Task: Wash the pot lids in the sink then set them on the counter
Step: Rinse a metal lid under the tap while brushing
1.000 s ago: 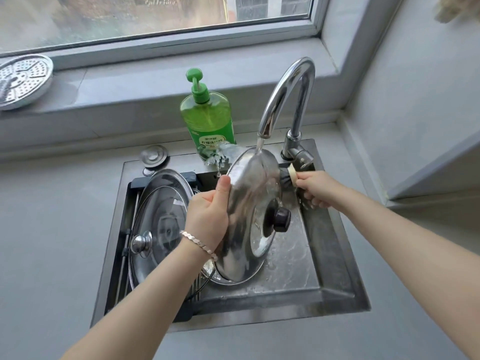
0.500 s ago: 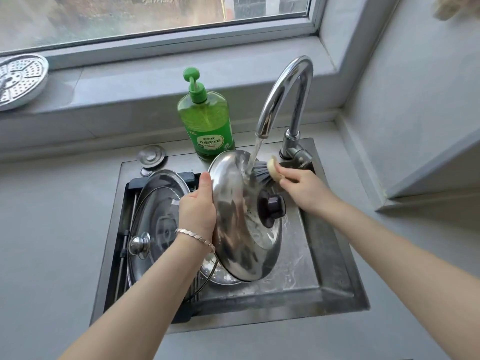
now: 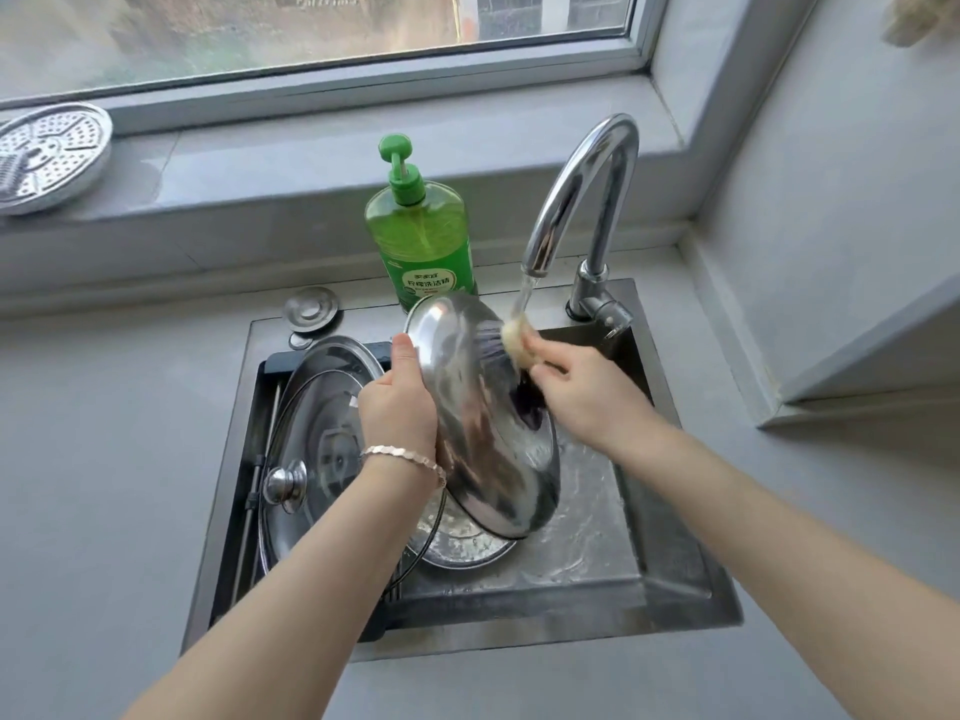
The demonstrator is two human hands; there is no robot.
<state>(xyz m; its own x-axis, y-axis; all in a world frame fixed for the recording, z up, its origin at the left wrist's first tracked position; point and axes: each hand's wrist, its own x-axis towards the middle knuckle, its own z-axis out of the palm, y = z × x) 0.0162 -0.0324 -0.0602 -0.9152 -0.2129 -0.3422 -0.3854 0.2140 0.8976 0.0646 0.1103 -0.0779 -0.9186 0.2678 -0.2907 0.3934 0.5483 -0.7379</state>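
My left hand [image 3: 397,407] grips the rim of a steel pot lid [image 3: 480,423] and holds it tilted on edge over the sink [image 3: 670,579]. My right hand [image 3: 582,392] holds a dish brush [image 3: 514,340] with a pale head against the lid's upper face, under the running water. The hand hides the lid's dark knob for the most part. A large glass lid [image 3: 317,444] with a steel knob leans in the left of the sink. Part of another lid [image 3: 462,543] shows below the one I hold.
The tap [image 3: 582,200] runs at the back right of the sink. A green soap bottle [image 3: 423,236] stands behind the sink, a round drain stopper [image 3: 310,309] to its left. A perforated steel plate [image 3: 49,153] lies on the windowsill. Grey counter [image 3: 104,485] surrounds the sink.
My right hand with the brush has moved left from near the tap onto the lid's face. The lid has turned more edge-on and shifted slightly left, and its knob is now covered.
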